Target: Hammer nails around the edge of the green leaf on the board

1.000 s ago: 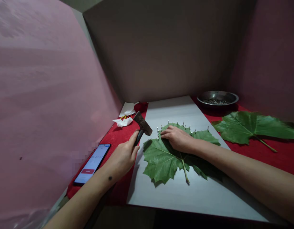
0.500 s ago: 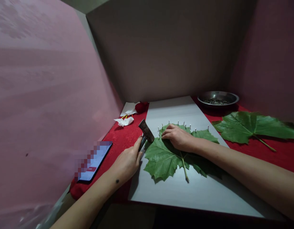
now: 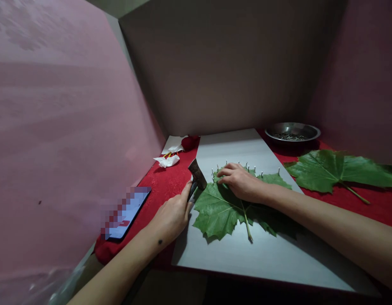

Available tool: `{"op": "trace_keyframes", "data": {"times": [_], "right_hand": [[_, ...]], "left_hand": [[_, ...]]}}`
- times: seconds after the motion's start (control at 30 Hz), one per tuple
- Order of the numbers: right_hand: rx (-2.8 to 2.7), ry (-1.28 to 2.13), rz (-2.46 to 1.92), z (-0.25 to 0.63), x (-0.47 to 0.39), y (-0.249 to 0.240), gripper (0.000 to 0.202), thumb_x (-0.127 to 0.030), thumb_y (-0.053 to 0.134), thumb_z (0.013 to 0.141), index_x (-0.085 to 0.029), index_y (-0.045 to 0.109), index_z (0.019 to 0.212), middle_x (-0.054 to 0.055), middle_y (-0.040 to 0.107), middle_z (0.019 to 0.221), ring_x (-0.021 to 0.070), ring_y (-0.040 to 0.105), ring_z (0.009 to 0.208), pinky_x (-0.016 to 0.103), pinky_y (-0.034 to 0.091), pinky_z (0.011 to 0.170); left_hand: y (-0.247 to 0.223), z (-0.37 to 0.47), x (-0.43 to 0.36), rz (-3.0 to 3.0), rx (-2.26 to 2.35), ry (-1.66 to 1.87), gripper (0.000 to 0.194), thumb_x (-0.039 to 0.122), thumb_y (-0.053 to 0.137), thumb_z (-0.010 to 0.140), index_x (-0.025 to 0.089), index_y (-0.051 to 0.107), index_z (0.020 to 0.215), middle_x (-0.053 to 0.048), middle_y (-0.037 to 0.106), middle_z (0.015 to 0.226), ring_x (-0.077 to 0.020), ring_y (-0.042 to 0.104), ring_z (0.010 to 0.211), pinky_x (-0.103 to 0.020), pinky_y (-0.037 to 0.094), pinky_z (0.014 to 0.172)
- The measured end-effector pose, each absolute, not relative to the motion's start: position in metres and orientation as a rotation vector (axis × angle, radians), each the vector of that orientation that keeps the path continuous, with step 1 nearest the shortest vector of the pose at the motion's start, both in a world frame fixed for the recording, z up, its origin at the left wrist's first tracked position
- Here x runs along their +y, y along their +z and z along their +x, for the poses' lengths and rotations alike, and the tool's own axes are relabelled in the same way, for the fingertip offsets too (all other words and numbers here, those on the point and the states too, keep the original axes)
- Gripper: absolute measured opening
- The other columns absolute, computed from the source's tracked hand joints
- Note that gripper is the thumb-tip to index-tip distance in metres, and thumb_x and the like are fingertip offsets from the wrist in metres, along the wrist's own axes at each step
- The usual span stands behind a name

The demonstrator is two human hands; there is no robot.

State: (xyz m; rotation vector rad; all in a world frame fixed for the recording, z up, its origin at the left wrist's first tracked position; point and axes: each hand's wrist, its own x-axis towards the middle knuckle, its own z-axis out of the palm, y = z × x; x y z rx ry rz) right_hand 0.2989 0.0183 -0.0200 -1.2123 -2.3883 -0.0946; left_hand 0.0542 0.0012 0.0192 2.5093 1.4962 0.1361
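Observation:
A large green leaf (image 3: 215,209) lies on the pale board (image 3: 227,146), its stem pointing toward the near edge. Several nails (image 3: 247,165) stand upright along the leaf's far edge. My left hand (image 3: 173,214) is closed round the dark handle of a hammer (image 3: 198,174), whose metal head is just left of the leaf. My right hand (image 3: 240,182) rests on the upper part of the leaf beside the nails, its fingers bent and close together. Whatever may be under its fingertips is hidden.
A metal bowl of nails (image 3: 293,132) stands at the back right, with another green leaf (image 3: 329,171) nearer on the red cloth (image 3: 157,182). A phone (image 3: 129,216) lies at left. Crumpled white tissue (image 3: 167,161) and a red ball-like object (image 3: 187,142) sit behind it.
My right hand's fingers have shifted slightly on the leaf. The whole view has moved a little; the hammer stays in my left hand.

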Motion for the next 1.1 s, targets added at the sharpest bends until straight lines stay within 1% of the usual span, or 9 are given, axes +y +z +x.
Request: {"op": "trace_keyframes", "data": {"times": [0.07, 0.2, 0.43, 0.6, 0.73, 0.87, 1.0, 1.1], "right_hand": [[-2.401, -0.074, -1.232, 0.297, 0.017, -0.021, 0.034, -0.002, 0.046, 0.077, -0.019, 0.07, 0.093, 0.007, 0.066, 0.102, 0.0222, 0.05, 0.098, 0.036, 0.039, 0.083], [-2.435, 0.035, -1.194, 0.295, 0.019, -0.027, 0.036, 0.0, 0.044, 0.076, -0.017, 0.069, 0.096, 0.008, 0.065, 0.102, 0.0195, 0.052, 0.093, 0.031, 0.041, 0.078], [-2.38, 0.024, -1.164, 0.295, 0.018, -0.027, 0.038, 0.003, 0.045, 0.073, -0.016, 0.07, 0.094, 0.009, 0.064, 0.105, 0.0215, 0.048, 0.094, 0.032, 0.043, 0.076], [-2.423, 0.045, -1.154, 0.291, 0.016, -0.027, 0.046, 0.0, 0.041, 0.077, -0.018, 0.065, 0.111, 0.009, 0.062, 0.116, 0.0223, 0.048, 0.1, 0.037, 0.042, 0.082], [-2.471, 0.04, -1.182, 0.29, 0.016, -0.029, 0.049, -0.001, 0.041, 0.078, -0.016, 0.06, 0.12, 0.01, 0.06, 0.119, 0.0229, 0.049, 0.099, 0.037, 0.043, 0.082], [-2.501, 0.017, -1.191, 0.29, 0.016, -0.029, 0.048, -0.003, 0.042, 0.079, -0.016, 0.058, 0.123, 0.01, 0.059, 0.121, 0.0226, 0.049, 0.097, 0.037, 0.042, 0.082], [-2.507, 0.009, -1.196, 0.29, 0.017, -0.03, 0.046, -0.006, 0.042, 0.082, -0.018, 0.058, 0.123, 0.009, 0.059, 0.121, 0.0214, 0.049, 0.097, 0.036, 0.041, 0.083], [-2.505, -0.006, -1.2, 0.29, 0.017, -0.031, 0.043, -0.007, 0.042, 0.084, -0.019, 0.058, 0.122, 0.009, 0.06, 0.12, 0.0209, 0.049, 0.095, 0.036, 0.04, 0.083]], "left_hand": [[0.019, 0.054, 0.001, 2.509, 1.495, 0.133, 0.058, 0.031, 0.032, 0.09, 0.013, 0.021, 0.144, -0.021, 0.062, 0.118, -0.0294, 0.057, 0.112, -0.041, 0.045, 0.084], [0.021, 0.055, 0.0, 2.506, 1.49, 0.126, 0.058, 0.031, 0.031, 0.09, 0.013, 0.02, 0.144, -0.022, 0.061, 0.119, -0.0301, 0.055, 0.115, -0.041, 0.045, 0.086], [0.021, 0.054, -0.001, 2.502, 1.509, 0.123, 0.058, 0.029, 0.033, 0.09, 0.013, 0.019, 0.144, -0.022, 0.059, 0.122, -0.0299, 0.056, 0.113, -0.041, 0.045, 0.084], [0.021, 0.054, 0.0, 2.509, 1.509, 0.13, 0.058, 0.03, 0.032, 0.09, 0.012, 0.02, 0.144, -0.022, 0.061, 0.119, -0.0299, 0.059, 0.109, -0.041, 0.046, 0.083], [0.022, 0.054, 0.001, 2.517, 1.505, 0.152, 0.058, 0.03, 0.033, 0.09, 0.012, 0.021, 0.144, -0.022, 0.062, 0.118, -0.0305, 0.06, 0.105, -0.042, 0.046, 0.082], [0.025, 0.054, 0.003, 2.514, 1.521, 0.192, 0.057, 0.028, 0.034, 0.089, 0.011, 0.023, 0.143, -0.022, 0.064, 0.113, -0.0307, 0.062, 0.102, -0.042, 0.047, 0.08], [0.034, 0.057, 0.002, 2.501, 1.527, 0.262, 0.057, 0.028, 0.034, 0.09, 0.012, 0.023, 0.143, -0.02, 0.063, 0.117, -0.0291, 0.06, 0.108, -0.04, 0.046, 0.083], [0.044, 0.064, -0.003, 2.508, 1.478, 0.354, 0.056, 0.03, 0.036, 0.089, 0.015, 0.026, 0.142, -0.017, 0.063, 0.12, -0.0271, 0.061, 0.105, -0.038, 0.047, 0.082]]}}
